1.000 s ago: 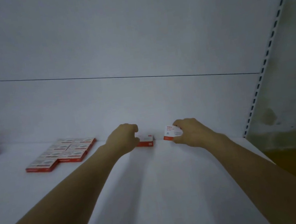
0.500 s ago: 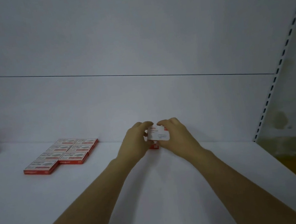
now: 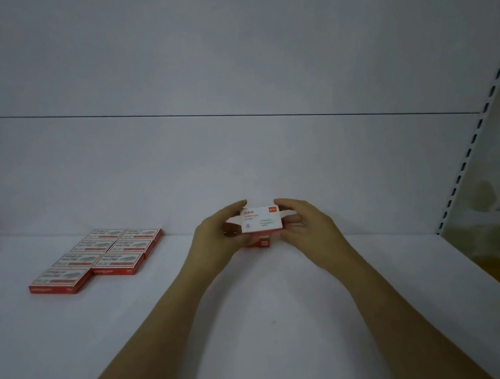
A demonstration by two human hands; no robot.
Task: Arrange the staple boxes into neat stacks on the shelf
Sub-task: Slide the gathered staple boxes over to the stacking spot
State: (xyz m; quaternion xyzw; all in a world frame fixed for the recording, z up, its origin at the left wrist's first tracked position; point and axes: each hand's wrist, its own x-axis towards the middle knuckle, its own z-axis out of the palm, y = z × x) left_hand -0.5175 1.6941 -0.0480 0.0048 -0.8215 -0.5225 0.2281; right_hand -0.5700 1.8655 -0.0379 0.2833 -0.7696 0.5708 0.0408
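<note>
Both hands hold one staple box (image 3: 261, 222) level near the back of the shelf (image 3: 261, 331), the left hand (image 3: 217, 239) and right hand (image 3: 306, 225) with fingers pinching its short ends. It hovers just above a second box (image 3: 260, 242) lying on the shelf. Lowering it squarely, edges matched before letting go, would probably keep the stack neat; the flat group of boxes (image 3: 101, 256) waits well to the left.

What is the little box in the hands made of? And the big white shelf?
The box looks like thin printed cardboard: flat white top, red edges, sharp folded corners, small print. The shelf seems painted metal or coated board, smooth and matte white; the slotted upright hints at metal, though that is uncertain.
</note>
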